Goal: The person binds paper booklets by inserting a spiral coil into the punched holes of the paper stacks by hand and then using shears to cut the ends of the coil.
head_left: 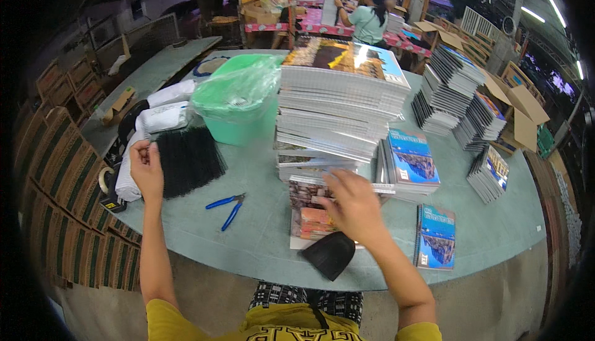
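Observation:
My left hand (pixel 147 166) is at the left edge of a bundle of thin black binding coils (pixel 191 161), its fingers closed in a pinch at the coil ends; the grip itself is partly hidden. Above a notebook (pixel 310 217) with a brown and orange picture cover, my right hand (pixel 352 205) has its fingers apart, slightly blurred. That notebook lies in front of a tall stack of notebooks (pixel 334 105). A black flat piece with a rounded edge (pixel 331 254) overlaps its near edge. Blue-handled cutters (pixel 228 208) lie between my hands.
A green bin with plastic film (pixel 238 118) stands behind the coils. White wrapped rolls (pixel 162 117) lie at left beside a tape roll (pixel 105 180). At right are a single blue notebook (pixel 436 236), a blue notebook stack (pixel 409 161) and more piles (pixel 446 93). A person (pixel 370 19) works beyond.

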